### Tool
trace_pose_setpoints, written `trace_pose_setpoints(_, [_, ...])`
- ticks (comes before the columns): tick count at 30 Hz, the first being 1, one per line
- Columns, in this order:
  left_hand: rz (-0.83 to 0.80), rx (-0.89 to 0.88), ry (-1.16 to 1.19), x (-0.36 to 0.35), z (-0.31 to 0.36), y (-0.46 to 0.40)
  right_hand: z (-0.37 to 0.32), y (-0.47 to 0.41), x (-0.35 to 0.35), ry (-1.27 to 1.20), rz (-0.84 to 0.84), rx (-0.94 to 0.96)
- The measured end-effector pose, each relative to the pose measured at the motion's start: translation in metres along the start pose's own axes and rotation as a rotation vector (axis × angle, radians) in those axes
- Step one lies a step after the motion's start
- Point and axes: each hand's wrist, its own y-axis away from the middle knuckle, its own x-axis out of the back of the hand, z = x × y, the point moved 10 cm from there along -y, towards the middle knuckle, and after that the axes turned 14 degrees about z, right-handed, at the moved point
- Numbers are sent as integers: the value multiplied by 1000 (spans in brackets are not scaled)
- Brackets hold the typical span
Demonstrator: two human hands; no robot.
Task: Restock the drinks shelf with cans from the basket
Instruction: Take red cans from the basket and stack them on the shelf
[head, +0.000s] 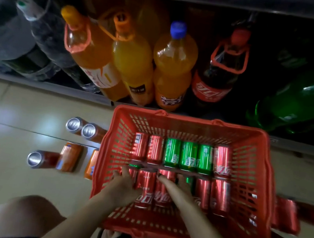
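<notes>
A red plastic basket (192, 120) sits on the floor in front of the bottom drinks shelf (45, 86). It holds two rows of cans lying flat: red cans (154, 149) and green cans (188, 156) in the far row, mostly red ones (220, 195) in the near row. My left hand (122, 185) reaches into the near row with its fingers curled over the leftmost red can. My right hand (178, 187) lies over the third can, a red one, with the thumb on its left side and the fingers down its right side, beside a green can (190, 182).
Large bottles stand on the shelf: orange soda (172, 64), cola (214, 82), and a green one (305, 100). Orange cans (69, 156) and upright cans (81, 128) stand or lie on the tiles left of the basket. Red cans (288, 216) lie to its right. My knee (21, 216) is at lower left.
</notes>
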Motion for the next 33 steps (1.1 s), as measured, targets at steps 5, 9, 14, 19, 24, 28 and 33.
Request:
trace_pose_setpoints(5, [113,78,157,-11,1,-18,4,-14,-12,-159,-43,25])
trace_pose_setpoints(9, [278,76,201,-4,-5,-16,2,-12,-11,-292,-108,14])
trace_pose_setpoints(14, [267,127,144,-9,-4,-13,18,-14,-23,-375,-157,-23])
trace_pose_setpoints(19, [208,198,126,-20,-16,-26,21,-13,-36,-378,-296,-73])
trace_pose_setpoints(24, [216,250,345,-26,-22,-35,22,-2,-42,-382,-408,-162])
trace_pose_setpoints(28, [116,280,495,-41,-20,-42,24,-7,-29,-423,-392,-195])
trace_pose_setpoints(33, [18,222,496,-47,-14,-41,25,-8,-17,-408,-387,-190])
